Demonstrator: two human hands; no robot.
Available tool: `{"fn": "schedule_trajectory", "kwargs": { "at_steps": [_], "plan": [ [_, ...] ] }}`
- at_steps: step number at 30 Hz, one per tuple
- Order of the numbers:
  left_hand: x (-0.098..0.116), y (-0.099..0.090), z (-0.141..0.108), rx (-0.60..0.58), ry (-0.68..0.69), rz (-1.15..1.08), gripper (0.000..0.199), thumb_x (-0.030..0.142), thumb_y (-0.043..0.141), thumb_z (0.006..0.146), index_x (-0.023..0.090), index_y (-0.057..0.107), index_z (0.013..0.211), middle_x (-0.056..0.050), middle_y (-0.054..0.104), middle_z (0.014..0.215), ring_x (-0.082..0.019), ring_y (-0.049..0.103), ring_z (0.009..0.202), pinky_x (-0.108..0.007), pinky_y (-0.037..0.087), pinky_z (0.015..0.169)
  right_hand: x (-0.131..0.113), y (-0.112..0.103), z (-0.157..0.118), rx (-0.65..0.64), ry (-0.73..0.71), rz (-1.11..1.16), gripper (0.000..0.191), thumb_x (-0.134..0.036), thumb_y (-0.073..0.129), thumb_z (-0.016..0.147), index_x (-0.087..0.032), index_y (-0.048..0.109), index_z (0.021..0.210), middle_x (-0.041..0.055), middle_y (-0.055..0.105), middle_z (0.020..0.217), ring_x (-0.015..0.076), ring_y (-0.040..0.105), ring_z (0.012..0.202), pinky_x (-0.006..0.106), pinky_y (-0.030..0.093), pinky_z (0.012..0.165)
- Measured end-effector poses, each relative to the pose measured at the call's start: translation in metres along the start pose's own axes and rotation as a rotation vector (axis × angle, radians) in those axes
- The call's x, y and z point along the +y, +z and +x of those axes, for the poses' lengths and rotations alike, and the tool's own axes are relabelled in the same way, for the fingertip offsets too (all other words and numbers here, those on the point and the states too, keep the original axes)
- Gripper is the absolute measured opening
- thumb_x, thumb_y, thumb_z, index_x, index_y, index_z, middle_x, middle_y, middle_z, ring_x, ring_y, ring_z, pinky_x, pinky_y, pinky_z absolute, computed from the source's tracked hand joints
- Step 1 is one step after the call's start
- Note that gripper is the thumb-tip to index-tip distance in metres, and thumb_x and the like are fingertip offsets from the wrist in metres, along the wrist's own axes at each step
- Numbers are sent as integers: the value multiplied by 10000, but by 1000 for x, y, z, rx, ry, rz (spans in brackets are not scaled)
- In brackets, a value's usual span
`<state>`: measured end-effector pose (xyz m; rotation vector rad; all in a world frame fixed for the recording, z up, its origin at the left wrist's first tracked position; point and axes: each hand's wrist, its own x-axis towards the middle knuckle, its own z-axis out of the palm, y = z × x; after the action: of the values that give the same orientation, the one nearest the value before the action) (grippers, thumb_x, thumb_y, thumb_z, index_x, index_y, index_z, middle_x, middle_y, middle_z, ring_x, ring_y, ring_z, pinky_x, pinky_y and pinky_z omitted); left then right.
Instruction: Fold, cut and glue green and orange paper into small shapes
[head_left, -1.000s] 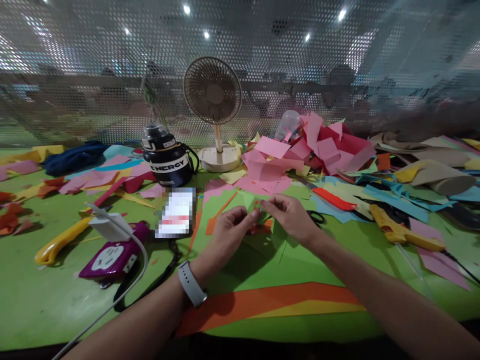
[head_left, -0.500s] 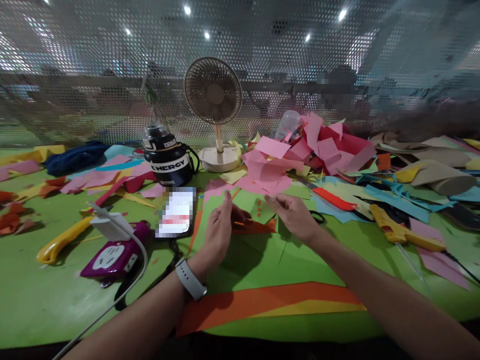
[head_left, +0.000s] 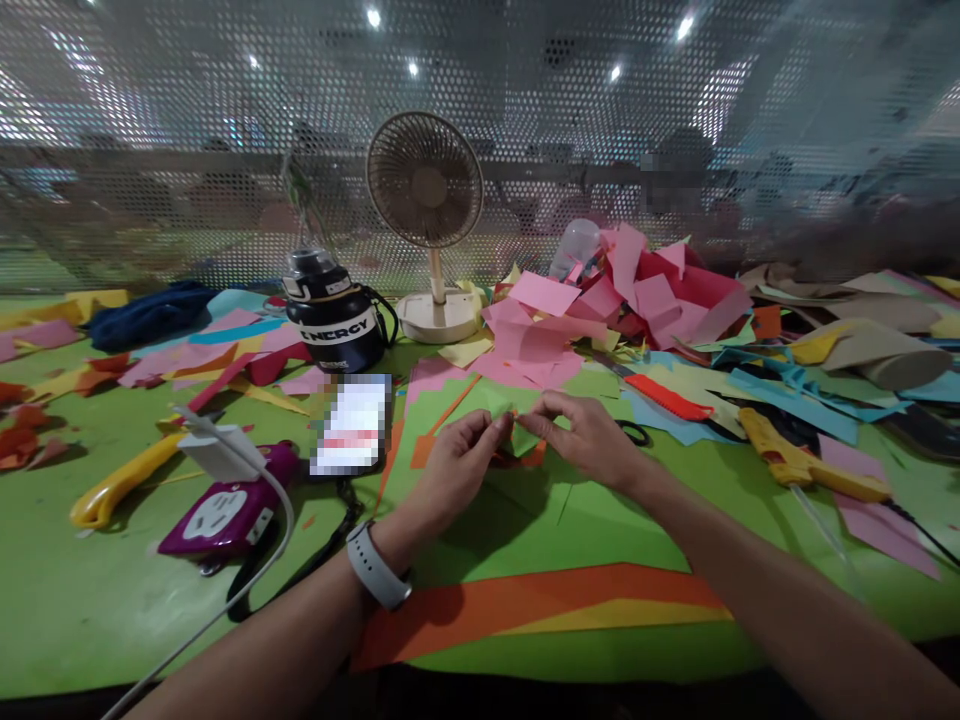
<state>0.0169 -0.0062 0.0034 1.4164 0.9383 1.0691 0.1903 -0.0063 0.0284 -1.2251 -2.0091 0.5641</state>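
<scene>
left fingers [head_left: 493, 436] and right fingers [head_left: 546, 430] grasp small green paper [head_left: 501, 403], orange paper [head_left: 535, 457] beneath them; a light, even pinch should prevent tearing.

Phone screen [head_left: 351, 425] pixelated; hands [head_left: 457, 455] [head_left: 589, 440] partly hide green paper [head_left: 524, 440].

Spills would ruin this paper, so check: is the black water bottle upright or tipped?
Upright. The black water bottle stands with its clear cap on top, beside the fan.

Green paper [head_left: 523, 439], seemingly orange fleck [head_left: 515, 413]
</scene>
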Motion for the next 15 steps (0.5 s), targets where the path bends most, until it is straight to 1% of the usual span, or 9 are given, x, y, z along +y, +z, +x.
{"fn": "schedule_trajectory", "kwargs": {
  "at_steps": [2, 4, 6, 9, 10, 11, 13, 14, 15],
  "plan": [
    [-1, 0, 0, -9, 13, 39, 367, 474, 606, 827, 209, 486, 603, 42, 459, 565, -115, 512, 540, -240, 435, 545, 0, 1, 0, 52, 0, -73, 495, -586, 418, 936, -212, 475, 616, -18, 500, 565, 130, 444, 543, 263, 319, 548],
    [-2, 0, 0, -27, 8, 51, 372, 482, 596, 831, 209, 476, 609, 45, 466, 563, -118, 525, 546, -241, 432, 545, 1, 0, 0, 144, 35, -94, 479, -572, 392, 952, -215, 472, 643, -13, 538, 570, 128, 473, 525, 259, 331, 543],
    [-4, 0, 0, -31, -4, 40, 371, 490, 590, 831, 208, 477, 620, 42, 485, 572, -123, 543, 562, -244, 433, 552, 3, -4, 0, 238, 102, -40, 454, -561, 405, 953, -215, 492, 672, -6, 584, 576, 131, 530, 518, 255, 374, 554],
    [-6, 0, 0, -22, -15, 8, 360, 490, 592, 825, 206, 487, 631, 35, 504, 593, -130, 562, 589, -254, 447, 572, 10, -12, 3, 352, 226, 48, 505, -599, 442, 920, -221, 458, 586, -25, 511, 469, 131, 525, 448, 259, 401, 518],
    [-6, 0, 0, -22, -15, 0, 359, 490, 596, 821, 206, 487, 631, 35, 500, 594, -130, 564, 590, -256, 450, 574, 13, -15, 5, 378, 250, 67, 502, -606, 479, 898, -219, 469, 578, -19, 523, 483, 136, 538, 470, 260, 414, 519],
    [-6, 0, 0, -22, -13, -2, 360, 490, 599, 818, 207, 484, 628, 37, 492, 591, -129, 562, 584, -256, 450, 570, 16, -17, 6, 394, 258, 93, 468, -602, 537, 866, -211, 513, 608, 0, 580, 552, 149, 575, 537, 261, 439, 541],
    [-4, 1, 0, -17, -6, 0, 363, 488, 602, 816, 209, 479, 620, 43, 471, 580, -124, 550, 566, -252, 446, 559, 17, -17, 8, 369, 242, 192, 367, -562, 645, 804, -196, 624, 798, 54, 693, 821, 178, 637, 749, 275, 494, 638],
    [-3, 1, 0, -11, -1, 1, 365, 489, 602, 816, 209, 478, 615, 42, 468, 578, -121, 543, 558, -250, 442, 552, 16, -16, 8, 319, 237, 258, 364, -545, 659, 799, -194, 645, 895, 71, 703, 938, 185, 641, 825, 285, 508, 683],
    [-2, 1, 0, -7, 4, 4, 369, 490, 603, 815, 209, 479, 610, 40, 472, 577, -120, 536, 552, -249, 439, 544, 14, -14, 8, 243, 240, 315, 368, -534, 654, 808, -192, 652, 943, 78, 701, 983, 184, 640, 847, 293, 513, 705]
  ]
}}
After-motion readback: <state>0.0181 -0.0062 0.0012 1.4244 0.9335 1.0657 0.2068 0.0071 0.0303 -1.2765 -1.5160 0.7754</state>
